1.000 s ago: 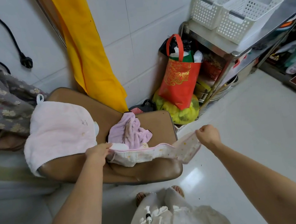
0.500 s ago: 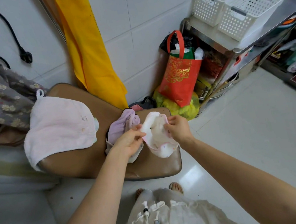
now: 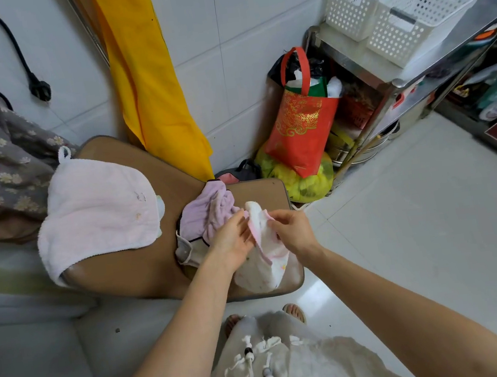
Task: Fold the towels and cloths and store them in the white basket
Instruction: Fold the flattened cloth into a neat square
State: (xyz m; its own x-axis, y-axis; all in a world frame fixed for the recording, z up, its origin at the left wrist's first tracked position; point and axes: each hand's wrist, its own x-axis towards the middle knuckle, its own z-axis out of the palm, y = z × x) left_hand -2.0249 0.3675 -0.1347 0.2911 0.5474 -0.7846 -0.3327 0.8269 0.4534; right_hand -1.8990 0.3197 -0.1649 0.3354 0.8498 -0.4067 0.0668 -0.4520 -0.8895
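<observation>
The small white cloth with pink trim (image 3: 264, 257) hangs doubled over between the two hands, above the near right corner of the brown cushioned seat (image 3: 131, 267). The right hand (image 3: 292, 230) has its grip clamped on the cloth's upper edge, thumb and fingers pinched round the pink trim. The left hand (image 3: 232, 241) lies just left of that, fingers fairly straight and laid against the cloth's other side; whether its thumb pinches the fabric cannot be told.

Just beyond the left hand, a crumpled lilac cloth (image 3: 209, 212) sits on the seat, atop a pale cloth with dark edging (image 3: 187, 250). Farther left of both hands, a pale pink towel (image 3: 99, 214) with a hanging loop is spread over the seat's far left end.

Well away, up and to the right of the right hand, two white baskets (image 3: 400, 7) stand side by side on a steel counter (image 3: 360, 66). Between the hands and that counter a red bag (image 3: 301, 130) leans on the floor against a yellow-green bundle (image 3: 300, 181). A yellow cloth (image 3: 147, 75) hangs down the tiled wall beyond the seat.
</observation>
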